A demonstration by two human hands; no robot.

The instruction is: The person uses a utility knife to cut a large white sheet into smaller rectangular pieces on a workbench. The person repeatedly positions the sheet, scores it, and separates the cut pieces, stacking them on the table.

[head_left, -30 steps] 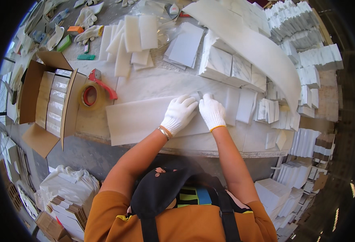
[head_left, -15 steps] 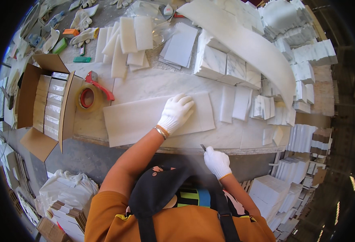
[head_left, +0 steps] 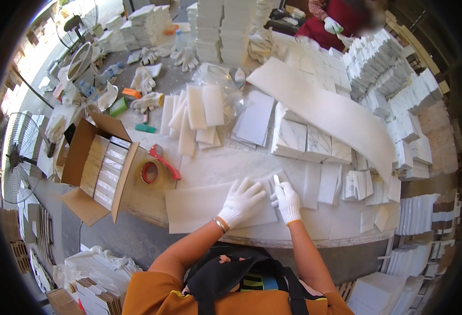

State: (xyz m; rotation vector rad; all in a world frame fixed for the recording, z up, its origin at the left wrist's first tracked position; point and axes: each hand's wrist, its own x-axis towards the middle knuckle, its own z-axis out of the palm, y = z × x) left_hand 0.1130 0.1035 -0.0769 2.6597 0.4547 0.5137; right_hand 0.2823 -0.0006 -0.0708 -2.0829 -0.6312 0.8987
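A long white foam sheet (head_left: 193, 209) lies flat on the marble-topped table. My left hand (head_left: 242, 200), in a white knit glove, presses on its middle with the fingers spread. Close by on the right, my gloved right hand (head_left: 287, 205) grips a slim knife (head_left: 277, 181) that points away from me, over the sheet's right end. Whether the blade touches the foam cannot be made out. Beyond the sheet's left end rests a red tape dispenser (head_left: 165, 161) with a roll of clear tape (head_left: 150, 172).
An open cardboard box (head_left: 127, 176) of wrapped pieces stands at left. Foam strips (head_left: 196, 110) and marble tile stacks (head_left: 307, 137) lie farther back, with a long curved foam sheet (head_left: 325, 100) over the tiles. A co-worker (head_left: 323, 23) stands at the far right.
My right hand has moved with the knife from the table's front edge up onto the sheet's right end. My left hand's fingers have spread. The view has tilted up, showing the co-worker.
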